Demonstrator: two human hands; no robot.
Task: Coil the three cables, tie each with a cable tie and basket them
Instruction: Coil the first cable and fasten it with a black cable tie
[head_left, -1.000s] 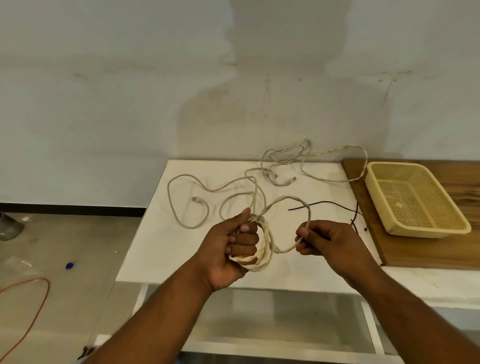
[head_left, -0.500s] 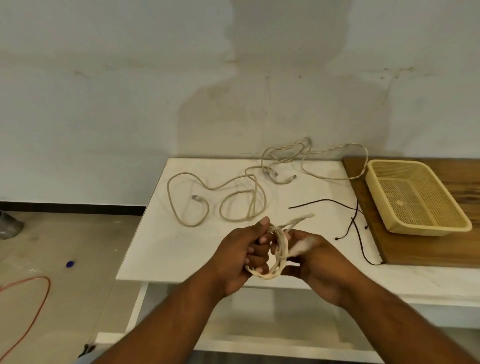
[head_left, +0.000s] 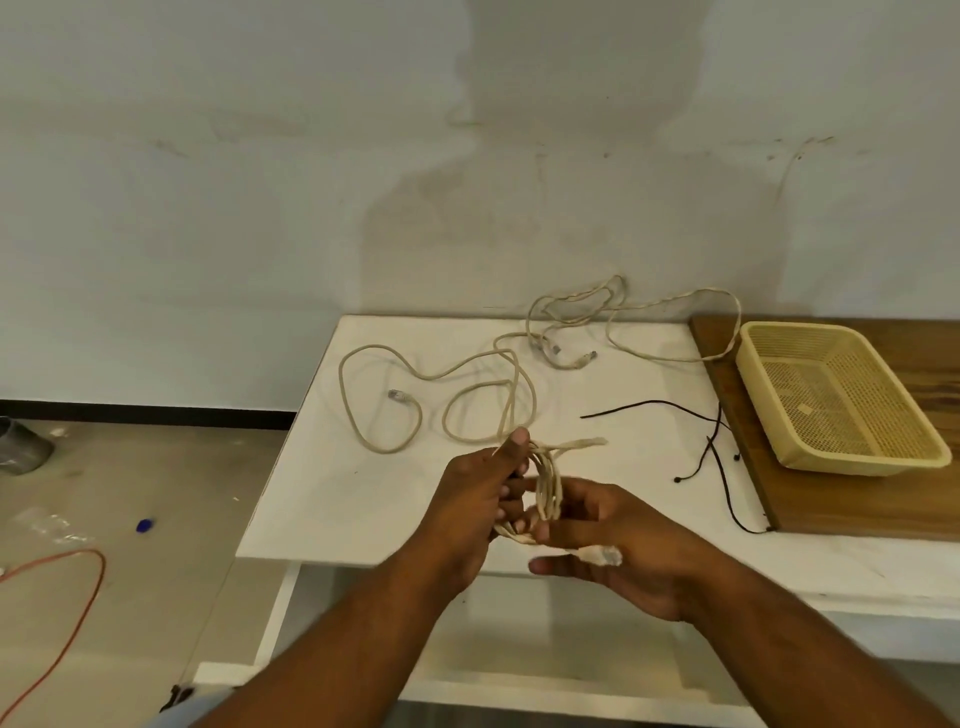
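My left hand (head_left: 475, 499) grips a small coil of beige cable (head_left: 548, 486) above the white table's near edge. My right hand (head_left: 618, 551) holds the same coil from the right, with one plug end (head_left: 602, 555) lying across its fingers; the other end sticks out to the upper right. A second beige cable (head_left: 431, 379) lies loose on the table's left part, a third cable (head_left: 613, 317) tangled at the back. Black cable ties (head_left: 714, 447) lie to the right. A yellow basket (head_left: 831, 400) stands empty on a wooden board.
The white table (head_left: 322, 499) stands against a pale wall. The wooden board (head_left: 857, 499) covers its right part. On the floor at left lie an orange cord (head_left: 78, 603), a blue cap (head_left: 145, 526) and a grey object (head_left: 21, 447).
My right hand has wound the last free stretch of cable onto the coil and closed in against my left hand. The plug end now lies across my right fingers.
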